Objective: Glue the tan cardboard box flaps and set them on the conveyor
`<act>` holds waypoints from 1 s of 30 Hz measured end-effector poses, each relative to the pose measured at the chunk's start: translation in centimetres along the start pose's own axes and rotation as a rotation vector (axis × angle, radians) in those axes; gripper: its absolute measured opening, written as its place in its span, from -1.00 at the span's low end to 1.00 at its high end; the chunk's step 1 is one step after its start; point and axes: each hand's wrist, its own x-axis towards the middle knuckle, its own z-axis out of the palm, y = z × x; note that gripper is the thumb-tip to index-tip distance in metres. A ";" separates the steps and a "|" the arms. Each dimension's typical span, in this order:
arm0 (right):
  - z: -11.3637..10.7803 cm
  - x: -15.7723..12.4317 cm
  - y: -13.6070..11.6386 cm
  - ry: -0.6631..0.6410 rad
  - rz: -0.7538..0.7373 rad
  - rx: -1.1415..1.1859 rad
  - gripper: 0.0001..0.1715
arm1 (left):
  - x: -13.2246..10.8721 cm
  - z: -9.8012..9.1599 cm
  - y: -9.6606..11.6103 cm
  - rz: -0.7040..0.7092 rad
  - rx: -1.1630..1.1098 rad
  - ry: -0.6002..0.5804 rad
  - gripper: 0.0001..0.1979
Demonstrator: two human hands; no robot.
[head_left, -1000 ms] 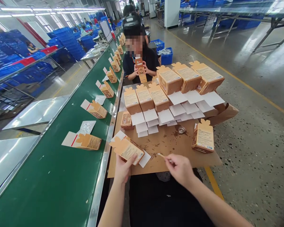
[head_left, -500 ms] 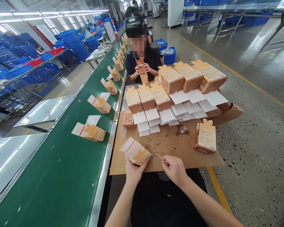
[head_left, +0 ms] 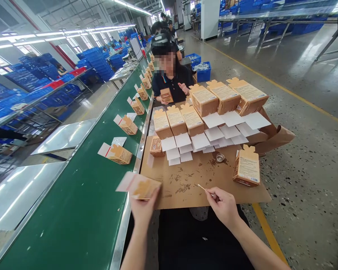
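My left hand (head_left: 142, 208) grips an orange carton (head_left: 139, 186) with a white flap, held over the metal edge of the green conveyor belt (head_left: 73, 213); the carton is blurred by motion. My right hand (head_left: 224, 205) pinches a thin stick (head_left: 203, 188) above the stained brown cardboard sheet (head_left: 191, 180). A small round glue cup (head_left: 220, 157) sits on the sheet beyond the stick. One closed carton (head_left: 248, 170) lies to the right of my right hand.
Rows of open cartons (head_left: 176, 122) with white flaps cover the far sheet, a second stack (head_left: 225, 96) behind. Several cartons (head_left: 116, 153) lie spaced along the belt. A person in a dark shirt (head_left: 171, 80) sits opposite, handling a carton. Blue crates (head_left: 202, 69) stand behind.
My left hand has carried the carton leftward off the cardboard sheet to the belt's edge. My right hand with the stick has drawn slightly right, away from the carton.
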 end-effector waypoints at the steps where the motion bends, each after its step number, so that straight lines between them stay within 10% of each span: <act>1: -0.3 0.1 0.2 0.003 0.014 0.004 -0.59 | 1.8 -1.9 0.1 -0.006 -0.014 0.091 -0.01; 7: -0.9 0.5 0.8 -0.008 0.047 0.011 -0.55 | 11.0 -10.9 -1.1 -0.033 0.062 0.304 0.08; 14: -1.5 1.3 0.0 0.033 -0.011 0.015 -0.58 | 10.7 -10.7 -3.2 -0.155 0.243 0.308 0.07; 18: -4.0 1.3 -0.6 0.155 -0.057 -0.064 -0.61 | 7.4 -10.6 -3.4 0.144 0.117 0.608 -0.10; 23: -7.4 1.9 -1.2 0.263 -0.144 -0.176 -0.67 | 9.3 -5.2 1.6 0.381 -0.076 0.413 -0.48; 30: -9.7 7.8 0.0 0.120 -0.157 -0.517 -0.60 | 19.3 8.3 11.7 -0.205 0.033 -0.299 -0.41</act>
